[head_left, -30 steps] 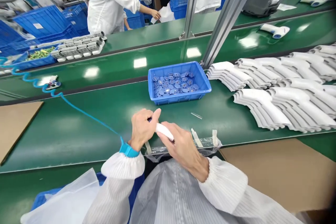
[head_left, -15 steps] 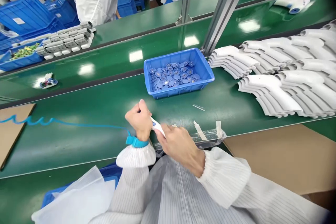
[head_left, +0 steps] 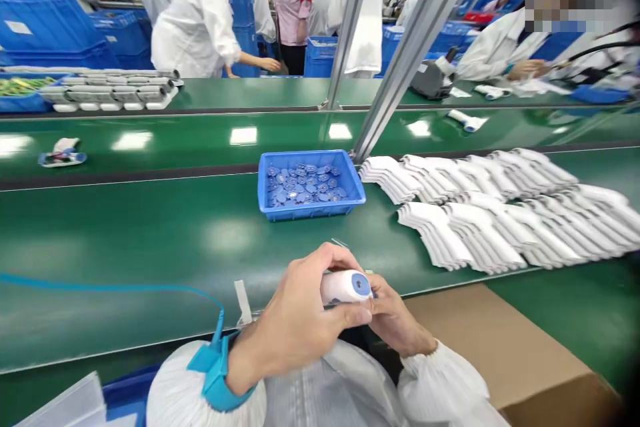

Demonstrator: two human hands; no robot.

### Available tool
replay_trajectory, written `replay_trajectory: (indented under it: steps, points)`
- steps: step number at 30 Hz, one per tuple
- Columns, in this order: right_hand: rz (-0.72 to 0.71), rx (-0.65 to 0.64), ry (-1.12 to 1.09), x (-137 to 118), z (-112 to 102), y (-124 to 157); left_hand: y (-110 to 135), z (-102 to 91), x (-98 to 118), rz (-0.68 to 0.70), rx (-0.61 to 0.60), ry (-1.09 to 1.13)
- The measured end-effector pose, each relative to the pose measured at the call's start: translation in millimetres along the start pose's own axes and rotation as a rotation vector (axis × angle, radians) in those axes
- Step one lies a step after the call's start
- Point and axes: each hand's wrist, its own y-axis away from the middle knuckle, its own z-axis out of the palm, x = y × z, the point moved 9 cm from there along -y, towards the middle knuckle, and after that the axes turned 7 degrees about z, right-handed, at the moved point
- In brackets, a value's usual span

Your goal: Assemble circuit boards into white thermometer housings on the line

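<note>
White plastic casing (head_left: 344, 287) with a round blue end sits in both hands, on the near side of a blue tray (head_left: 310, 212); any marking on that end is too small to read. The left hand (head_left: 295, 323) wraps closed over the casing, and the right hand (head_left: 395, 319) curls firmly around it from below. The tray holds blue discs (head_left: 306, 185). Stacked white shells (head_left: 465, 233) lie right of the tray on a green bench (head_left: 150, 240). A blue strap (head_left: 215, 373) circles the left wrist, its blue cord (head_left: 110, 287) running left of the tray. A cardboard sheet (head_left: 500, 347) lies nearer, right of the tray. A metal post (head_left: 395, 80) rises behind the tray's right corner. Beyond the tray, a co-worker (head_left: 197, 33) in a white coat stands at another bench.
</note>
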Motion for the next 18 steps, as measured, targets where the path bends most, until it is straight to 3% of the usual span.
replay_trajectory:
  steps: [4, 6, 9, 12, 14, 16, 18]
  points:
    - [-0.031, 0.061, -0.15, 14.3, -10.3, 4.5, -10.6, 22.0, 4.3, -0.019, -0.09, 0.182]
    - [-0.007, 0.045, -0.202, 21.1, -4.4, 7.6, -20.7, 23.6, -1.1, -0.059, -0.042, 0.427]
    - [0.043, -0.032, -0.379, 26.0, 14.2, 13.5, -34.7, 18.8, -21.1, -0.209, 0.125, 0.686]
    - [0.05, -0.117, -0.579, 22.0, 33.4, 19.1, -41.5, 16.3, -36.0, -0.301, 0.215, 0.731]
    - [0.064, -0.126, -0.587, 21.3, 40.5, 21.3, -42.9, 15.9, -41.1, -0.309, 0.21, 0.715]
    - [0.091, -0.064, -0.566, 25.3, 38.4, 22.3, -42.4, 12.1, -43.9, -0.286, 0.194, 0.685]
    - [0.114, 0.003, -0.556, 31.3, 32.8, 23.1, -43.1, 3.8, -37.2, -0.175, 0.128, 0.62]
